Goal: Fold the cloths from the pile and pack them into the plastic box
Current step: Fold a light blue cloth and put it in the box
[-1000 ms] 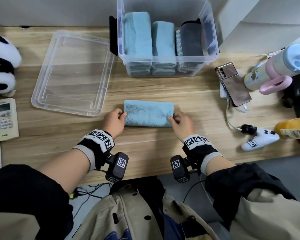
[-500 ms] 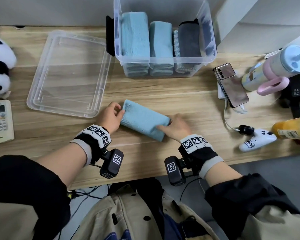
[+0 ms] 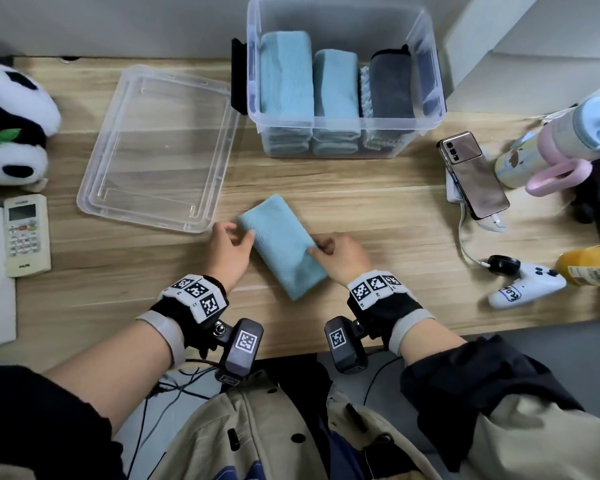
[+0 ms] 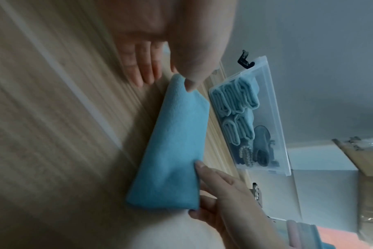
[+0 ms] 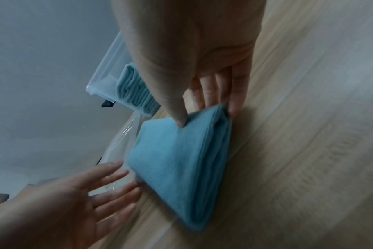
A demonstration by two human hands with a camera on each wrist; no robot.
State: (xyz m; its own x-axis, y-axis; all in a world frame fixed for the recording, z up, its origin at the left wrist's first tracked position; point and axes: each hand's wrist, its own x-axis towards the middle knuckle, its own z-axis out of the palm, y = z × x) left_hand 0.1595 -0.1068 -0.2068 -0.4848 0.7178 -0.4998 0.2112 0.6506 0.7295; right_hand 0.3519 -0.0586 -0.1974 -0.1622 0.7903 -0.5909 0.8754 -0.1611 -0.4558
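A folded light blue cloth [image 3: 283, 245] lies diagonally on the wooden table, its far end pointing to the left. My left hand [image 3: 243, 233] touches that far left end with straight fingers [image 4: 143, 70] and the thumb resting on top. My right hand [image 3: 317, 247] pinches the cloth's right long edge, thumb on top [image 5: 179, 121] and fingers beneath. The clear plastic box [image 3: 343, 124] stands behind, with two light blue folded cloths [image 3: 284, 74], a dark grey one [image 3: 392, 84] and a pale textured one upright inside it.
The box's clear lid [image 3: 160, 147] lies left of the box. At the left sit a panda plush [image 3: 11, 123] and a remote [image 3: 25, 233]. A phone [image 3: 475, 174], a bottle [image 3: 568, 140], a game controller [image 3: 523, 289] and an orange bottle [image 3: 593, 265] crowd the right side.
The cloth has turned from lying crosswise to diagonal: its right end swung toward me and its left end away. Both hands stayed on it.
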